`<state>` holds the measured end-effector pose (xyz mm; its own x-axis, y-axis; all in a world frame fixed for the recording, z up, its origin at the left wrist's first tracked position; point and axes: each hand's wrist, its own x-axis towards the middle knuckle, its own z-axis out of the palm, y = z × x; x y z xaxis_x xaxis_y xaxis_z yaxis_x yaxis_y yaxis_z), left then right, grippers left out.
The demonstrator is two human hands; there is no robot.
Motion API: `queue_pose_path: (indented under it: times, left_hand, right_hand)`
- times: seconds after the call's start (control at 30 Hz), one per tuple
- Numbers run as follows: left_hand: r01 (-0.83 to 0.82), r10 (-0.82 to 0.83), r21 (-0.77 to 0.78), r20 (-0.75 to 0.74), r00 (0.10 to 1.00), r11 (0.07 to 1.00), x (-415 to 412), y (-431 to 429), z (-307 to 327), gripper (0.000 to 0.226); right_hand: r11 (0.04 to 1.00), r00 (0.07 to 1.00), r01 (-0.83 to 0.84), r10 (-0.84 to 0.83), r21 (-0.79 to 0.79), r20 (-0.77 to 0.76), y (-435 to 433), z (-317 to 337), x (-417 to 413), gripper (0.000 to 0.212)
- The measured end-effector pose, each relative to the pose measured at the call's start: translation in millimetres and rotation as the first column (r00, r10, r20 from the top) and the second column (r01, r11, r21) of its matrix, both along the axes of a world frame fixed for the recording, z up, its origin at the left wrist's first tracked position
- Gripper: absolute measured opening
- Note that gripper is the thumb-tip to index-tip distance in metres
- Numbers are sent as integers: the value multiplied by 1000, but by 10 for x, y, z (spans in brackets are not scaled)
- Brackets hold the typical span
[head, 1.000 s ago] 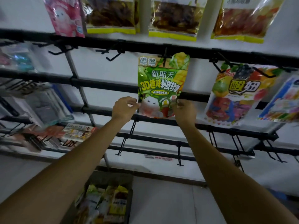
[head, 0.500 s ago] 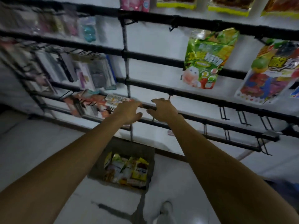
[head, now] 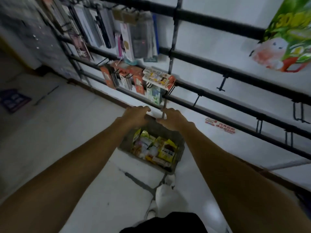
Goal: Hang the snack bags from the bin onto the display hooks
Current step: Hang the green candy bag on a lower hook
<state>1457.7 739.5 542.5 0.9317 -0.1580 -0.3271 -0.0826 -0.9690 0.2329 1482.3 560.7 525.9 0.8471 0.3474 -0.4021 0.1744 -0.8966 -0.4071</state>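
Observation:
A grey bin [head: 179, 149] stands on the white floor below the rack, holding several snack bags [head: 155, 147] in yellow, green and white. My left hand [head: 135, 115] and my right hand [head: 173, 119] hover side by side above the bin's far edge, palms down, fingers loosely spread, holding nothing. A green snack bag [head: 289, 36] with a white cartoon figure hangs from the rack at the upper right. Bare black display hooks [head: 222, 82] stick out from the rails between it and my hands.
Black horizontal rails [head: 235, 71] cross the white wall. Flat packaged goods [head: 127, 37] and orange boxes [head: 138, 78] hang on the left part of the rack. My white shoe [head: 165, 195] stands on the floor just in front of the bin. A dark mat [head: 13, 100] lies far left.
Both hands have let go of the hung green bag and dropped down toward the bin. The view has tilted downward, so the bin now sits in the middle.

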Motion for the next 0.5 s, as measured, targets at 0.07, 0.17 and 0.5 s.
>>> queue_pose_path:
  times: [0.07, 0.17, 0.5]
  left_hand:
    - [-16, 14, -28, -65, 998, 999, 58, 32, -162, 45]
    - [-74, 77, 23, -162, 984, 997, 279, 80, -451, 49]
    - [-205, 201, 13, -275, 940, 979, 599, 305, -1314, 47]
  right_hand:
    - [1000, 999, -20, 21, 16, -49, 45, -168, 105, 56]
    - [999, 989, -24, 29, 35, -147, 116, -506, 348, 52]
    - [998, 945, -65, 66, 15, -320, 430, -1304, 844, 64]
